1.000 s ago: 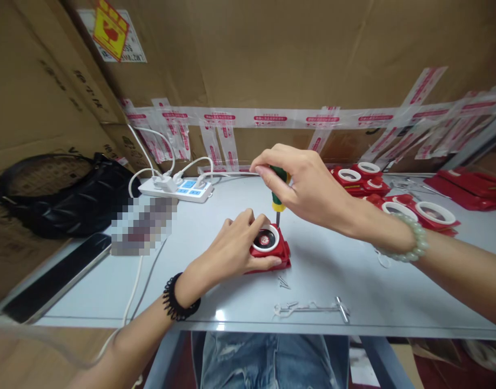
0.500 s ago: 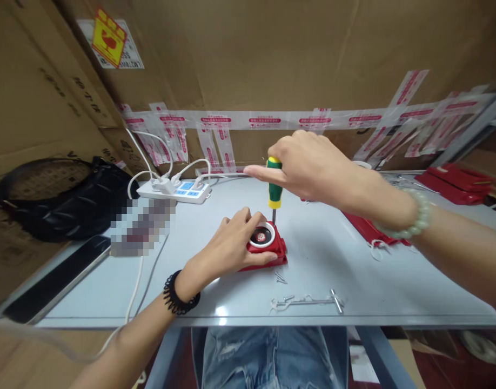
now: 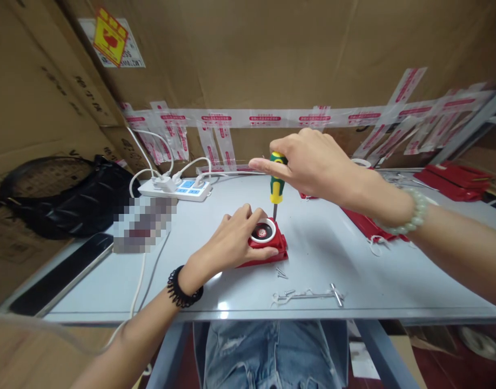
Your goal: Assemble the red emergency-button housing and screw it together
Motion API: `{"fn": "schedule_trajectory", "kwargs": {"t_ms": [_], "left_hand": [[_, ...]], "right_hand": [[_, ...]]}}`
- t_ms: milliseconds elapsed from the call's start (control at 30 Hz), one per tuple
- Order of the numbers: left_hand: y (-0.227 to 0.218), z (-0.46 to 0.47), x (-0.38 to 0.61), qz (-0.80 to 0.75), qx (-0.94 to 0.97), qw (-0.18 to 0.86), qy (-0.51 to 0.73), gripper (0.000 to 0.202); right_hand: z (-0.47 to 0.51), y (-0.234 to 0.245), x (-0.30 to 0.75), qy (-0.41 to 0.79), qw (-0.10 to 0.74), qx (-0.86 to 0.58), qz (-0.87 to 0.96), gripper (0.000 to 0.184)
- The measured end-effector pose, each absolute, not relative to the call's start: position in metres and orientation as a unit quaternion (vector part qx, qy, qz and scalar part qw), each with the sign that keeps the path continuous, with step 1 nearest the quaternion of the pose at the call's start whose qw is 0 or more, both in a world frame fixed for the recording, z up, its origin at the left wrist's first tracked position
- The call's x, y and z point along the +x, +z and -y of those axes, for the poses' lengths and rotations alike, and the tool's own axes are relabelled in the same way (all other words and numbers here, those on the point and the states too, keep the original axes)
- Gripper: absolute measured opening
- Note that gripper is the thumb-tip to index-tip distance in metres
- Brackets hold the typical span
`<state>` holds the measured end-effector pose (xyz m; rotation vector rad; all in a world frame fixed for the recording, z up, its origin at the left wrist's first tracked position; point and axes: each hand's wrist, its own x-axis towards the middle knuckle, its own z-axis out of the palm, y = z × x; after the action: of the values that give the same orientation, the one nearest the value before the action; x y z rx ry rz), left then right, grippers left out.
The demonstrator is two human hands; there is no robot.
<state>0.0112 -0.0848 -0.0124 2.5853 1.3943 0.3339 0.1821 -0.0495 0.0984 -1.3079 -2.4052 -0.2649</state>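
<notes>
A small red box-shaped device (image 3: 279,246) with a white ring and dark round centre (image 3: 262,232) on top lies on the table. My left hand (image 3: 234,237) grips it from the left, thumb along the near side and fingers over the far side. In my right hand (image 3: 307,159) is a green and yellow screwdriver (image 3: 277,183), held nearly upright. Its tip reaches the device's far right corner, beside the ring; the exact contact is too small to make out. Several loose screws (image 3: 281,273) lie just in front of the device. Closer to the table edge rests a metal T-handled rod (image 3: 313,295).
A white power strip (image 3: 175,189) with plugged cables stands at back left. Left of it are a black bag (image 3: 65,197) and a black slab-like object (image 3: 61,273). Red pouches (image 3: 454,181) lie at right. Taped cardboard (image 3: 252,65) walls the back of the table (image 3: 329,243).
My right hand and the screwdriver handle have shifted slightly right, and the screwdriver's handle appears turned. My left hand keeps its hold on the red device. The whole view has shifted a little.
</notes>
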Motion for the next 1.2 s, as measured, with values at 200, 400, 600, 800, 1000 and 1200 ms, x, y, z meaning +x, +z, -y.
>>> {"fn": "schedule_trajectory", "kwargs": {"t_ms": [200, 400, 600, 800, 1000, 1200], "left_hand": [[-0.011, 0.085, 0.013, -0.477, 0.868, 0.094, 0.104, 0.054], [-0.010, 0.085, 0.013, -0.477, 0.866, 0.104, 0.110, 0.055], [-0.012, 0.084, 0.011, -0.471, 0.868, 0.101, 0.119, 0.054], [-0.012, 0.085, 0.011, -0.470, 0.868, 0.102, 0.123, 0.053], [-0.011, 0.086, 0.011, -0.470, 0.868, 0.105, 0.123, 0.055], [-0.011, 0.085, 0.011, -0.471, 0.868, 0.102, 0.119, 0.056]], "right_hand": [[0.061, 0.097, 0.185, -0.034, 0.173, -0.397, 0.901, 0.033], [0.054, 0.091, 0.185, -0.085, 0.240, -0.450, 0.856, 0.043], [0.056, 0.086, 0.184, -0.021, 0.242, -0.419, 0.875, 0.039], [0.051, 0.084, 0.188, 0.001, 0.297, -0.366, 0.882, 0.035], [0.053, 0.081, 0.188, -0.088, 0.267, -0.453, 0.846, 0.046], [0.058, 0.088, 0.195, 0.037, 0.236, -0.350, 0.906, 0.035]]}}
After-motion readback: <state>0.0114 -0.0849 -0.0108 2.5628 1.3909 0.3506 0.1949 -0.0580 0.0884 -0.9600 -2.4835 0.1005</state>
